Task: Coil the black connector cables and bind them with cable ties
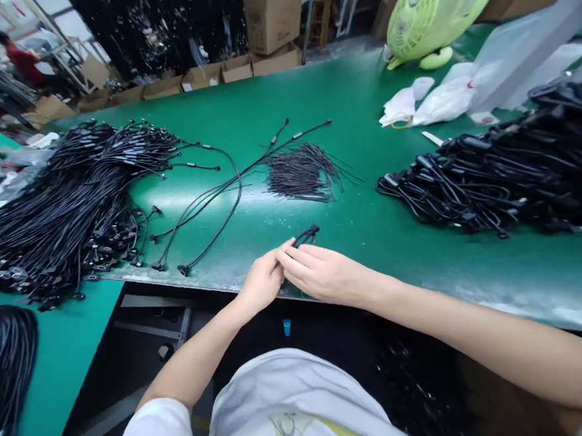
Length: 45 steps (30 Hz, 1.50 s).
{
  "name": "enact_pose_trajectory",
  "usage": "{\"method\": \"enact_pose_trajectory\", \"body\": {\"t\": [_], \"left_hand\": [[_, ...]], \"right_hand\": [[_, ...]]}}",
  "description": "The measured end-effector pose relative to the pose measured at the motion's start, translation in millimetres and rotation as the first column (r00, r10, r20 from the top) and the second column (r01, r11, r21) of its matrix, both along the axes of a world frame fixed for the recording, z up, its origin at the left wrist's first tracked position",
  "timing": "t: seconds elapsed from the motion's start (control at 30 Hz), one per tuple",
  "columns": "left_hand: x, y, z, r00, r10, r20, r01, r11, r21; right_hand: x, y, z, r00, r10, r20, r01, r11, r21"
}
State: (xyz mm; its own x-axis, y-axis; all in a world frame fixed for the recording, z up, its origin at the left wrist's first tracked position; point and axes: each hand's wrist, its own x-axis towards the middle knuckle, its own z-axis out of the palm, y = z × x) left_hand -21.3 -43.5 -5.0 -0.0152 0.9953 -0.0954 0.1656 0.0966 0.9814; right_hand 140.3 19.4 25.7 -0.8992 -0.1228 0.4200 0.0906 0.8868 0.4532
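Left hand (263, 283): was at the near edge of the green table (361, 220), its fingers bent and meeting those of the right hand; I could not tell whether they pinched the cable too
Right hand (325, 275): had a narrow grip, fingers together, holding the folded cable
Folded cable (306, 235): stuck out past the fingertips of both hands, a small black loop with its dark end over the table
Thin black strips (295, 171): lay in a loose heap beyond the hands
Loose cables (239, 183): lay between that heap and the left pile, one in a wide curve, some crossing
Left pile (80, 193): was a thick spread of long black cables, many plugs towards the near side
Hanging bunch (15, 343): more black cables, at the lower left
Right pile (517, 169): was a heap of black cables, many in folded loops
White bags (445, 104): lay behind the right pile, near the green fan (436, 12)
Cardboard boxes (274, 13): stood beyond the far edge
Person in red (26, 64): was far off at the upper left
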Motion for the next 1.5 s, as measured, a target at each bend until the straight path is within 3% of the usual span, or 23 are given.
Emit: {"method": "enact_pose_trajectory", "body": {"t": [0.1, 0.2, 0.37, 0.47, 0.57, 0.67, 0.77, 0.87, 0.9, 0.93, 0.97, 1.03, 1.07, 1.1, 1.13, 1.2, 1.23, 1.27, 1.3, 1.37, 1.43, 1.47, 1.5], "left_hand": [[-4.5, -1.9, 2.3, 0.940, -0.049, 0.338, 0.136, 0.962, -0.238], [-7.5, -4.5, 5.2, 0.855, -0.054, 0.516, 0.252, 0.913, -0.321], [-2.4, -10.1, 9.5, 0.852, -0.081, 0.517, 0.320, 0.863, -0.391], [1.6, -13.3, 13.6, 0.881, -0.105, 0.461, 0.299, 0.879, -0.372], [3.5, -12.5, 19.2, 0.915, -0.105, 0.389, 0.248, 0.908, -0.337], [5.0, -6.6, 24.6, 0.946, 0.062, 0.317, 0.047, 0.944, -0.326], [7.0, -0.8, 28.1, 0.953, 0.188, 0.239, -0.114, 0.949, -0.293], [8.9, 1.1, 26.5, 0.982, 0.142, 0.123, -0.099, 0.948, -0.303], [9.5, 1.3, 24.1, 0.989, 0.119, 0.089, -0.088, 0.950, -0.298], [10.2, 1.6, 20.7, 0.993, 0.096, 0.069, -0.074, 0.961, -0.267], [10.7, 2.1, 16.8, 0.995, 0.081, 0.062, -0.067, 0.976, -0.205], [10.9, 4.1, 8.8, 0.994, 0.063, 0.088, -0.061, 0.998, -0.030], [10.1, 5.1, 5.9, 0.993, 0.051, 0.108, -0.057, 0.997, 0.054], [8.5, 5.8, 4.4, 0.992, 0.032, 0.118, -0.046, 0.991, 0.123], [6.0, 5.7, 4.7, 0.994, 0.002, 0.107, -0.022, 0.983, 0.180], [-0.6, 2.6, 9.8, 0.995, -0.101, -0.018, 0.102, 0.956, 0.274], [-4.1, -0.5, 13.5, 0.979, -0.160, -0.128, 0.193, 0.931, 0.311], [-6.9, -3.9, 17.1, 0.944, -0.211, -0.254, 0.290, 0.897, 0.332], [-8.8, -7.3, 19.5, 0.894, -0.240, -0.378, 0.374, 0.865, 0.334], [-9.4, -11.5, 19.6, 0.797, -0.230, -0.558, 0.452, 0.841, 0.299], [-7.2, -10.1, 14.0, 0.773, -0.180, -0.608, 0.396, 0.886, 0.242], [-6.0, -7.6, 10.6, 0.800, -0.158, -0.579, 0.336, 0.918, 0.213], [-5.1, -4.4, 7.9, 0.845, -0.148, -0.515, 0.276, 0.944, 0.181]], "right_hand": [[2.3, -4.9, 6.3, 0.993, 0.014, 0.120, -0.017, 1.000, 0.026], [2.8, -12.6, 9.4, 0.978, -0.021, 0.206, -0.001, 0.994, 0.108], [1.5, -17.8, 5.2, 0.898, -0.044, 0.438, -0.100, 0.949, 0.300], [1.5, -13.3, 0.9, 0.915, 0.011, 0.403, -0.140, 0.946, 0.293], [0.7, -5.9, -3.2, 0.980, -0.028, 0.199, -0.008, 0.984, 0.176], [-3.2, 0.9, -8.3, 0.988, -0.154, -0.011, 0.154, 0.988, -0.009], [-8.6, 3.9, -14.8, 0.947, -0.287, -0.141, 0.265, 0.951, -0.157], [-11.6, 3.8, -20.9, 0.898, -0.410, -0.161, 0.317, 0.855, -0.410], [-11.9, 3.5, -22.3, 0.890, -0.437, -0.127, 0.302, 0.775, -0.555], [-12.0, 3.1, -23.4, 0.887, -0.453, -0.085, 0.260, 0.643, -0.720], [-12.1, 2.6, -24.2, 0.885, -0.463, -0.045, 0.190, 0.449, -0.873], [-12.9, 0.4, -26.0, 0.883, -0.469, -0.001, -0.034, -0.063, -0.997], [-13.5, -1.1, -27.1, 0.886, -0.463, -0.001, -0.161, -0.307, -0.938], [-13.9, -2.7, -28.2, 0.892, -0.453, -0.014, -0.267, -0.501, -0.823], [-13.9, -4.1, -29.3, 0.897, -0.440, -0.035, -0.338, -0.633, -0.696], [-11.2, -5.3, -30.2, 0.916, -0.397, -0.054, -0.360, -0.756, -0.547], [-8.3, -4.7, -29.5, 0.922, -0.386, -0.045, -0.344, -0.757, -0.556], [-4.4, -3.5, -27.8, 0.918, -0.395, -0.027, -0.325, -0.714, -0.620], [0.0, -1.9, -25.5, 0.904, -0.426, -0.007, -0.299, -0.623, -0.723], [8.8, -0.2, -19.8, 0.850, -0.526, -0.006, -0.200, -0.313, -0.929], [14.0, -3.6, -15.2, 0.811, -0.578, -0.088, -0.081, 0.039, -0.996], [14.4, -7.4, -14.2, 0.824, -0.552, -0.129, -0.043, 0.166, -0.985], [13.4, -12.2, -14.3, 0.853, -0.499, -0.154, -0.027, 0.252, -0.967]]}}
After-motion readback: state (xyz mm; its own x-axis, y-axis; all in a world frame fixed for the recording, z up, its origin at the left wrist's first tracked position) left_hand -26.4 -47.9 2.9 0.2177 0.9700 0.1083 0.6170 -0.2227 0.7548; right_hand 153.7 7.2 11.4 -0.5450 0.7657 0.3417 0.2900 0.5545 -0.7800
